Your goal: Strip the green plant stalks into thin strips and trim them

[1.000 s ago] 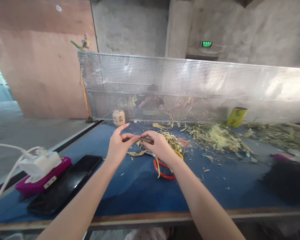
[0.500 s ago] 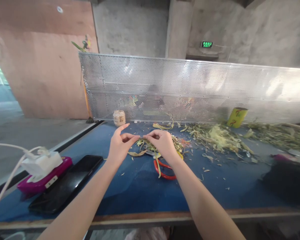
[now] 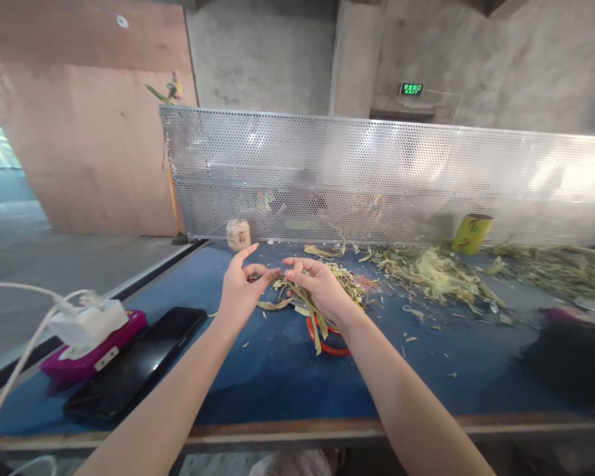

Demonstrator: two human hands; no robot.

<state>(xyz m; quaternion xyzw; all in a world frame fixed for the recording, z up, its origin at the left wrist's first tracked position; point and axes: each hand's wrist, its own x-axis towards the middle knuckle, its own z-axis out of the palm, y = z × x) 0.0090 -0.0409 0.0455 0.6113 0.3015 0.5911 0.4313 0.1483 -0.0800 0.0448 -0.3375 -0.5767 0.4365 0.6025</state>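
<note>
My left hand (image 3: 242, 287) is closed in a pinch, thumb against a finger, at the tip of a thin dried leaf strip, while its index finger points outward. Close beside it, my right hand (image 3: 322, 287) has its fingers bent round the same material, and longer pale green leaf strips (image 3: 316, 320) hang down below its palm. The exact grip between the fingertips is too small to make out. Under the right hand lie scissors with red handles (image 3: 334, 350), their blades mostly hidden. A heap of dried leaf scraps (image 3: 347, 281) sits just behind that hand.
On the blue table (image 3: 277, 383) are a black phone (image 3: 139, 363), a magenta power strip (image 3: 74, 363) with a white charger (image 3: 92, 324), and a jar (image 3: 238, 235). Dried leaves (image 3: 436, 277) and a yellow-green tube (image 3: 471, 233) lie right. A perforated metal screen (image 3: 287, 152) stands behind.
My right hand has drawn slightly away from my left, its fingers turning and opening a little. More of the leaf strips now hang below it, over the red scissors handles. My left hand keeps its pinch.
</note>
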